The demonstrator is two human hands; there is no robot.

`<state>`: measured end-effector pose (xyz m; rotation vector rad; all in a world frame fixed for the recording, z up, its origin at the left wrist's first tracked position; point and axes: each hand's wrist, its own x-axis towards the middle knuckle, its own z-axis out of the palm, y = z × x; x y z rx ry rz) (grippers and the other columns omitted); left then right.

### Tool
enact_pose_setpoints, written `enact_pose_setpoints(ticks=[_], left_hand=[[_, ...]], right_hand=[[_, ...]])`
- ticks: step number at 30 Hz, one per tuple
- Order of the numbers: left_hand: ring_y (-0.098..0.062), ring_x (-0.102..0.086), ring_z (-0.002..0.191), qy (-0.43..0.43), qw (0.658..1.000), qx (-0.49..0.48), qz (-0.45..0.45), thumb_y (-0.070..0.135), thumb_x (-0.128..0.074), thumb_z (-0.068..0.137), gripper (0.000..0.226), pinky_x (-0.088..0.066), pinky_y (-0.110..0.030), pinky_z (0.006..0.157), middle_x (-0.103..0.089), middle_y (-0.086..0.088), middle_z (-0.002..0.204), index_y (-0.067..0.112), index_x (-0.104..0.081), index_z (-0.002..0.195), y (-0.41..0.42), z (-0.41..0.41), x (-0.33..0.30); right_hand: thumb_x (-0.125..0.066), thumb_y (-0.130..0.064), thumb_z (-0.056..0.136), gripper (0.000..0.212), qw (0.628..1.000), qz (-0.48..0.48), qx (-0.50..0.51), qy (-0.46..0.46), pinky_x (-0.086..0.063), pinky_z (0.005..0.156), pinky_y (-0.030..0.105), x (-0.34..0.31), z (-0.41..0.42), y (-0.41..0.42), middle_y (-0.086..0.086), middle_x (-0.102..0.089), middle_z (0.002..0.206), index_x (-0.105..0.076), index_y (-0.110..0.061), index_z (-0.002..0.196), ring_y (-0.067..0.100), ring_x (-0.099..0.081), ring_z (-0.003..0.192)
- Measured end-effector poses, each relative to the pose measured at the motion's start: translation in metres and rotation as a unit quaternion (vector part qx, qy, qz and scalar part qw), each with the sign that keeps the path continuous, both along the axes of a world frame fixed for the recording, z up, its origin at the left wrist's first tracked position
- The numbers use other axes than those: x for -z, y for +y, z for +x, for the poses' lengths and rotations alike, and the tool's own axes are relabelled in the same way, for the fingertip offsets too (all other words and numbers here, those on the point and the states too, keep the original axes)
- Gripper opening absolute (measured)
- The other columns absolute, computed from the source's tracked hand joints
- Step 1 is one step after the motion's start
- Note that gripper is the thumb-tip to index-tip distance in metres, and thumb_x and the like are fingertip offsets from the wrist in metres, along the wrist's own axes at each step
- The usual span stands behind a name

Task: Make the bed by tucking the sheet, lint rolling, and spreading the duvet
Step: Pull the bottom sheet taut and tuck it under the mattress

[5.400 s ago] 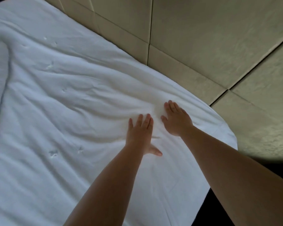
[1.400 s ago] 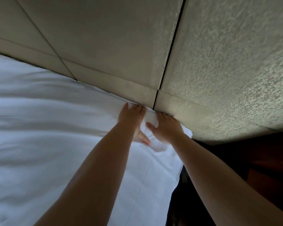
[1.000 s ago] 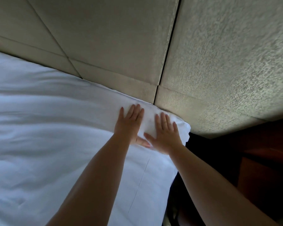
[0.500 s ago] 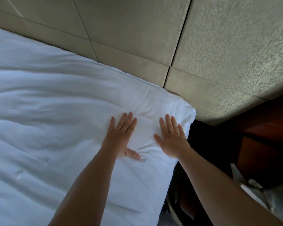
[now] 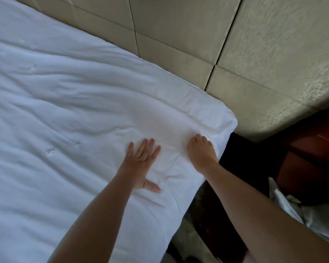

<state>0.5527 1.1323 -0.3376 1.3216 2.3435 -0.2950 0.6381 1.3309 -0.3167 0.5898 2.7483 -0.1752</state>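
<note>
The duvet (image 5: 68, 118) is white and puffy, and it covers the bed from the middle of the head view out to 9 o'clock. Its top corner sits at about 2 o'clock, right up against the padded headboard (image 5: 179, 31).

The left hand (image 5: 141, 164) lies flat on the duvet, a little below the middle, with its fingers straight and spread. It holds nothing; it just presses down. Half a second ago it lay flat like this too.

The right hand (image 5: 201, 152) has changed. Half a second ago it was flat as well. Now its fingers are curled, and they bunch up the cloth near the side edge of the duvet, at about 3 o'clock from the left hand. The view has also pulled back from the headboard, so more of the duvet shows.

I think the smoothing at this corner is nearly done, and the right hand is getting ready to tug the edge straight. A dark wooden nightstand (image 5: 308, 149) stands beside the bed at 3 o'clock. Some pale, crumpled stuff lies at 4 o'clock; I cannot tell what it is.
</note>
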Motion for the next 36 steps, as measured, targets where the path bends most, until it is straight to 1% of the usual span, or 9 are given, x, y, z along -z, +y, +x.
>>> enact_pose_setpoints(ticks=[2,5,7,10,16,19,23,26,36], left_hand=[[-0.024,0.027,0.142,0.01,0.999,-0.019,-0.039,0.084,-0.041,0.069,0.121,0.009,-0.056,0.114,0.039,-0.004,0.145,0.018,0.031,0.141,-0.007,0.014,-0.008],[-0.022,0.015,0.145,0.001,0.998,-0.063,0.013,0.074,-0.042,0.079,0.104,0.003,-0.053,0.115,0.021,-0.003,0.155,0.021,0.011,0.15,-0.016,0.034,-0.014],[-0.028,-0.021,0.144,0.014,0.996,-0.067,0.056,0.069,-0.033,0.08,0.09,-0.024,-0.055,0.11,-0.02,-0.009,0.157,0.012,-0.028,0.149,-0.023,0.045,-0.018],[-0.029,-0.063,0.111,0.05,0.991,-0.046,0.112,0.053,-0.035,0.081,0.064,-0.054,-0.044,0.087,-0.064,-0.011,0.124,0.009,-0.069,0.113,-0.032,0.058,-0.015],[-0.021,-0.06,0.078,0.112,0.983,0.033,0.143,0.06,-0.055,0.075,0.049,-0.05,-0.031,0.066,-0.063,-0.002,0.092,0.015,-0.068,0.089,-0.044,0.081,-0.014],[-0.019,-0.059,0.068,0.118,0.983,0.028,0.138,0.036,-0.082,0.066,0.027,-0.044,-0.03,0.058,-0.061,0.0,0.082,0.017,-0.067,0.077,-0.041,0.092,-0.023],[-0.02,-0.058,0.073,0.111,0.983,0.006,0.143,0.008,-0.074,0.068,0.023,-0.042,-0.03,0.065,-0.06,-0.004,0.088,0.013,-0.063,0.087,-0.044,0.108,-0.021],[-0.016,-0.052,0.054,0.106,0.976,-0.007,0.188,0.009,-0.084,0.053,0.03,-0.042,-0.025,0.053,-0.055,0.0,0.068,0.015,-0.061,0.07,-0.051,0.111,-0.02],[-0.017,-0.052,0.055,0.101,0.965,-0.037,0.24,0.008,-0.079,0.064,0.022,-0.046,-0.026,0.054,-0.054,0.0,0.067,0.014,-0.06,0.072,-0.071,0.126,-0.022]], right_hand=[[-0.046,0.0,0.089,0.04,1.0,0.003,-0.028,0.007,-0.037,0.095,0.031,-0.004,0.001,-0.001,0.013,-0.039,0.129,-0.038,-0.002,0.128,0.026,-0.043,0.115],[-0.039,0.002,0.088,0.038,0.996,0.001,-0.081,0.039,-0.037,0.093,0.029,-0.011,0.016,-0.003,0.013,-0.04,0.126,-0.037,-0.003,0.125,0.025,-0.044,0.113],[-0.037,0.002,0.087,0.038,0.992,0.002,-0.116,0.054,-0.037,0.093,0.028,-0.014,0.029,-0.003,0.013,-0.041,0.125,-0.038,-0.004,0.125,0.025,-0.044,0.112],[-0.036,0.001,0.09,0.034,0.987,0.018,-0.153,0.034,-0.04,0.089,0.029,-0.013,0.034,-0.006,0.012,-0.044,0.122,-0.04,-0.004,0.123,0.025,-0.048,0.109],[-0.039,-0.014,0.098,0.025,0.993,0.03,-0.117,0.004,-0.041,0.083,0.032,-0.012,0.025,-0.015,0.009,-0.049,0.121,-0.044,-0.005,0.12,0.025,-0.051,0.108],[-0.037,-0.033,0.1,0.034,0.988,0.006,-0.149,0.042,-0.04,0.08,0.034,-0.005,0.037,-0.023,0.009,-0.046,0.121,-0.046,-0.006,0.119,0.027,-0.047,0.108],[-0.041,-0.038,0.098,0.038,0.98,-0.005,-0.189,0.066,-0.04,0.081,0.035,-0.001,0.045,-0.033,0.009,-0.047,0.121,-0.048,-0.008,0.12,0.027,-0.048,0.106],[-0.039,-0.044,0.098,0.041,0.972,-0.022,-0.226,0.06,-0.04,0.08,0.032,-0.002,0.044,-0.044,0.005,-0.048,0.119,-0.047,-0.011,0.12,0.023,-0.052,0.103],[-0.043,-0.06,0.09,0.06,0.923,-0.065,-0.379,0.001,-0.035,0.081,0.027,-0.017,0.062,-0.066,0.0,-0.045,0.123,-0.042,-0.014,0.129,0.019,-0.05,0.105]])
